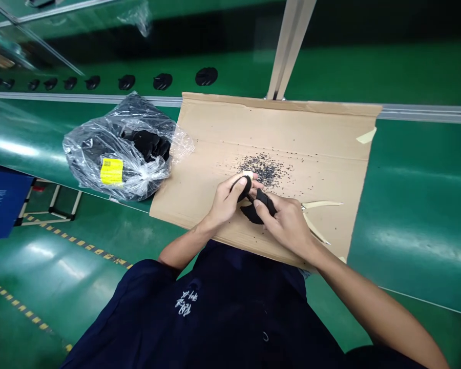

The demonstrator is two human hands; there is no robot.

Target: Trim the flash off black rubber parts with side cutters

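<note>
In my left hand [227,199] a round black plastic piece [241,188] is pinched between thumb and fingers. A small white patch shows at the fingertips of that hand; I cannot tell what it is. My right hand [286,218] grips a curved black plastic piece [252,213], which meets the left hand's piece; whether the two are joined is unclear. Beside the right hand lies a hand tool with spread cream handles [318,231], probably nippers, its jaws hidden. Just beyond my hands, many tiny black bits [265,169] are scattered on the cardboard sheet [215,123].
A clear plastic bag [88,148] of black pieces, with a yellow label [111,171], sits at the sheet's left. Black parts [206,76] stand in a row on the green surface behind. A metal post [292,46] rises at the back. A blue bin [3,202] is lower left.
</note>
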